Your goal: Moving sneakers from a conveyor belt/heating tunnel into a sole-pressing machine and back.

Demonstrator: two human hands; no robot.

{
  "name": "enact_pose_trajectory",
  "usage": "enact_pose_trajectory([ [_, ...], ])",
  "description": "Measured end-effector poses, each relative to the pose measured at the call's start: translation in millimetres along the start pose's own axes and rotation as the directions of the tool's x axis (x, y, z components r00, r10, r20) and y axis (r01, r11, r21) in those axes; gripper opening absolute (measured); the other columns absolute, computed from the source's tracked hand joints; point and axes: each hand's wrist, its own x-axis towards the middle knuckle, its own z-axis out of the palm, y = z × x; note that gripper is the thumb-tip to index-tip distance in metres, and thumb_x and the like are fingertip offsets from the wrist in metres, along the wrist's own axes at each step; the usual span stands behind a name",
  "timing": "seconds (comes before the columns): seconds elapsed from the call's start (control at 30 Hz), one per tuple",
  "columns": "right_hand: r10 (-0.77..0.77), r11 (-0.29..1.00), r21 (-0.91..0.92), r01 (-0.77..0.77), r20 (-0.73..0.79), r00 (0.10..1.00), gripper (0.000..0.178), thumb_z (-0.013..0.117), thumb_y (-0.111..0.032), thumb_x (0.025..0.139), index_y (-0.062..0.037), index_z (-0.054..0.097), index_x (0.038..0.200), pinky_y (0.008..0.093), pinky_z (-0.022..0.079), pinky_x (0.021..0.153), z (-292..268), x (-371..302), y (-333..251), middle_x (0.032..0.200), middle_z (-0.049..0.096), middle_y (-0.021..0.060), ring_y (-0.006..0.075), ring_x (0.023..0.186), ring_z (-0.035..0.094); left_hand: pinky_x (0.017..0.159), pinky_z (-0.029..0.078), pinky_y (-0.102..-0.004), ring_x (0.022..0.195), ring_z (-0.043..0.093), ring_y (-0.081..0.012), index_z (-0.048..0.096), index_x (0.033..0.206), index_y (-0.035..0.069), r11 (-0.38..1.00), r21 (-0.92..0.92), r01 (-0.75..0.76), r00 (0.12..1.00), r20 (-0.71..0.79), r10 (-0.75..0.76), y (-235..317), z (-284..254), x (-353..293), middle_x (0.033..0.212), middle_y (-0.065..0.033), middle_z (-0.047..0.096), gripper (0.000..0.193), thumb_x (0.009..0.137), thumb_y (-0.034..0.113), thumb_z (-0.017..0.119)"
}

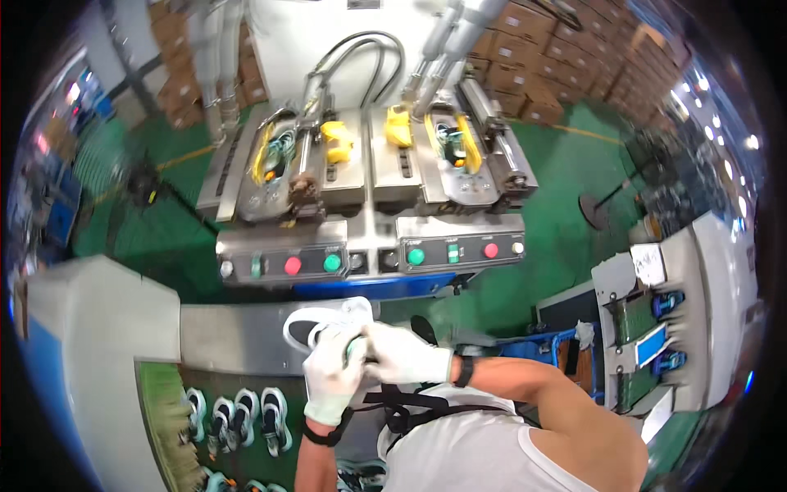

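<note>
Both of my hands wear white gloves and come together in front of my body. My left hand (332, 369) is closed round a shoe (305, 318) with a white rim, whose light-coloured end points away to the upper left. My right hand (406, 357) presses against the same shoe from the right, its fingers bent in next to my left hand's. A bit of green shows between the gloves; most of the shoe is covered by my hands.
Ahead stands a two-station press machine (369, 213) with yellow blocks, a shoe in each station, and coloured buttons. Several shoes (275, 420) rest on a green conveyor at lower left. A white machine (713, 320) is at right; fans (139, 176) and stacked cartons (525, 57) stand beyond.
</note>
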Motion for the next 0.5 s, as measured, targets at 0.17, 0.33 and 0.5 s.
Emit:
enact_pose_trajectory([
  [0.17,0.439,0.608,0.789,-0.085,-0.245,0.864,0.048,0.070,-0.018,0.089,0.0044,0.053,0.129,0.0316,0.053,0.086,-153.5,-85.7,69.8,0.110,0.067,0.0082,0.0146,0.099,0.064,0.094,0.050,-0.0380,0.116,0.059,-0.0295,0.051,0.134,-0.001,0.881,-0.202,-0.428,0.890,0.077,0.450,93.2,105.2,171.1,0.132,-0.0211,0.054,0.047,0.089,0.002,0.064],
  [0.33,0.709,0.441,0.883,0.159,-0.452,0.541,0.047,0.067,-0.014,0.089,0.0056,0.054,0.130,0.0313,0.052,0.089,-187.0,-170.4,142.1,0.116,0.064,0.0076,0.0142,0.100,0.063,0.102,0.046,-0.0429,0.120,0.056,-0.0403,0.038,0.143,-0.003,0.928,-0.364,0.082,0.985,0.173,-0.019,54.8,300.3,314.7,0.135,-0.0268,0.051,0.058,0.096,0.022,0.061],
  [0.5,0.797,0.428,0.845,0.322,-0.520,0.307,0.057,0.073,-0.019,0.084,0.0029,0.052,0.132,0.0323,0.052,0.091,-193.6,-195.2,145.6,0.119,0.063,0.0069,0.0160,0.104,0.063,0.102,0.045,-0.0463,0.120,0.053,-0.0488,0.034,0.138,-0.013,0.921,0.282,0.269,0.948,0.088,-0.304,-63.8,445.9,424.2,0.131,-0.0399,0.048,0.082,0.086,0.040,0.070],
])
